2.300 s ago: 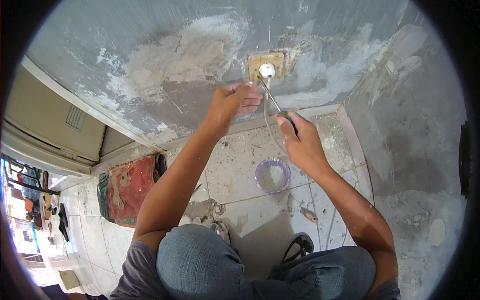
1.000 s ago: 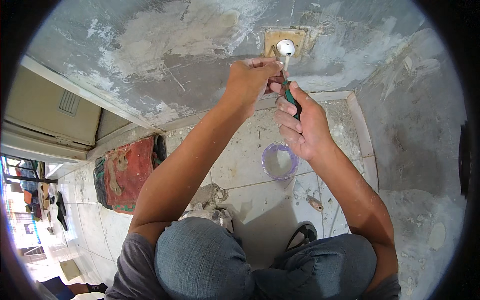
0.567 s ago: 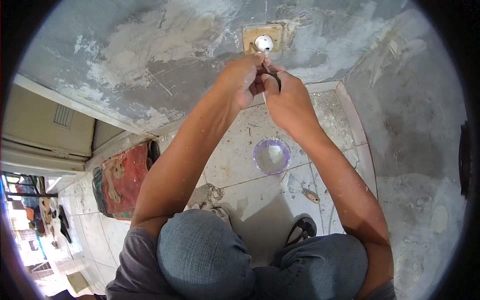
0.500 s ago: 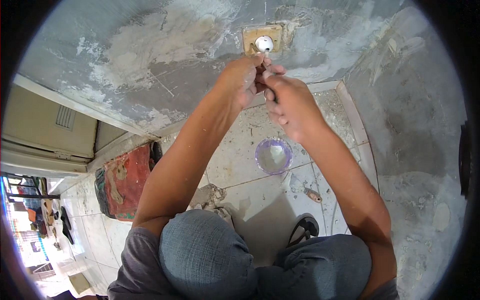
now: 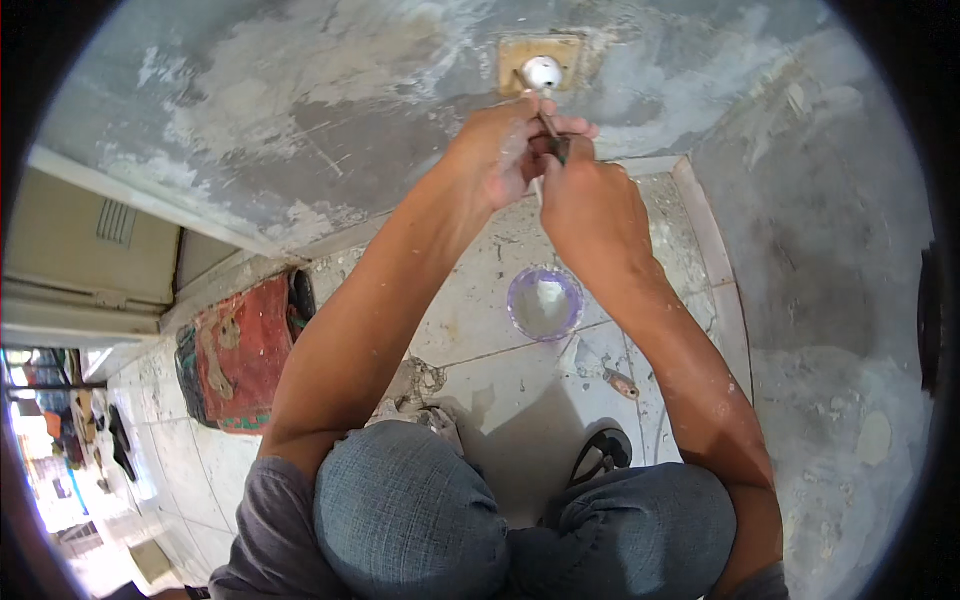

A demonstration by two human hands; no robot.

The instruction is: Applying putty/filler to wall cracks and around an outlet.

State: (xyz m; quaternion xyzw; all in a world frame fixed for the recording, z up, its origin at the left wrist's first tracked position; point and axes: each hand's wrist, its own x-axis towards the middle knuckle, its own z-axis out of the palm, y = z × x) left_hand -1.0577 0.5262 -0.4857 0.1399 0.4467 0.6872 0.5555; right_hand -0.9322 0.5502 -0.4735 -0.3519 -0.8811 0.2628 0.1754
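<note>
On the wall is a yellowish square plate (image 5: 510, 62) with a white round fitting (image 5: 542, 71) in it. Just below them, my left hand (image 5: 500, 145) pinches with thumb and forefinger at something small, its other fingers partly extended; what it holds is hidden. My right hand (image 5: 600, 200), beside it on the right, is closed round a thin tool with a dark handle (image 5: 560, 150), which looks like a screwdriver. Its metal shaft runs up toward the left fingertips. A thin white strip (image 5: 539, 190) shows beneath the hands.
A purple-rimmed tub (image 5: 545, 303) of whitish paste stands on the tiled floor, with a putty knife (image 5: 620, 383) to its right. A red mat (image 5: 240, 355) lies at left, a crumpled cloth (image 5: 425, 405) by my knee. Walls stand ahead and at right.
Both hands have come slightly down and away from the white fitting. My right hand has turned so its back faces up, and the tool's dark handle now shows.
</note>
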